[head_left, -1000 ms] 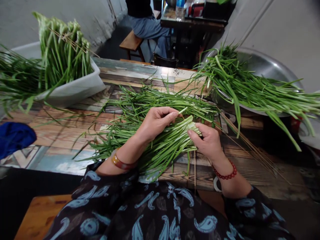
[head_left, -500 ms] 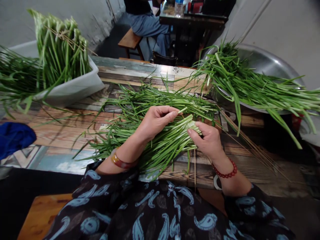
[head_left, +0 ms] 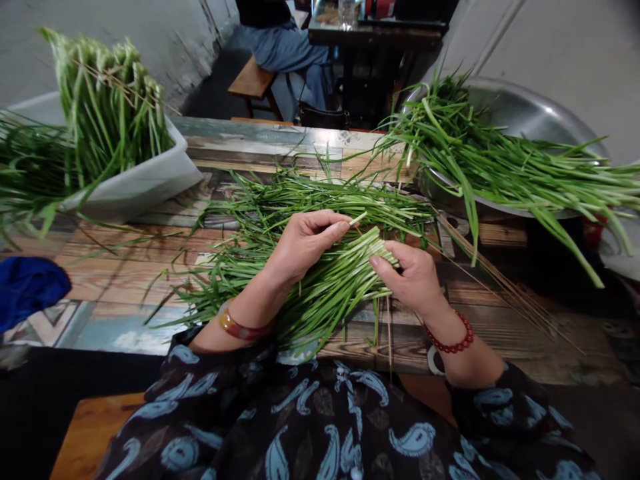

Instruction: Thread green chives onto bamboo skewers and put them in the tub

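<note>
Between thumb and fingers, my left hand (head_left: 313, 243) pinches a green stalk with a pale cut end, which looks like a garlic chive. My right hand (head_left: 407, 270) is closed on the pale ends of a bunch of garlic chives (head_left: 335, 287), whose leaves spread leftward over the table. Just beyond my hands lies a loose pile of chives (head_left: 320, 200). Part of the bunch is hidden behind my left wrist and my right fingers.
A white tub (head_left: 145, 190) with tied, upright chives (head_left: 110, 107) stands at left. At right is a steel basin (head_left: 540, 120) heaped with chives. Thin straw strips (head_left: 500, 287) lie on the wooden table (head_left: 130, 257), a blue cloth (head_left: 33, 290) at far left. A person (head_left: 285, 50) sits beyond.
My view has shifted slightly, moving the surroundings a little left in the picture. Both hands keep their holds, with almost no movement over the bunch.
</note>
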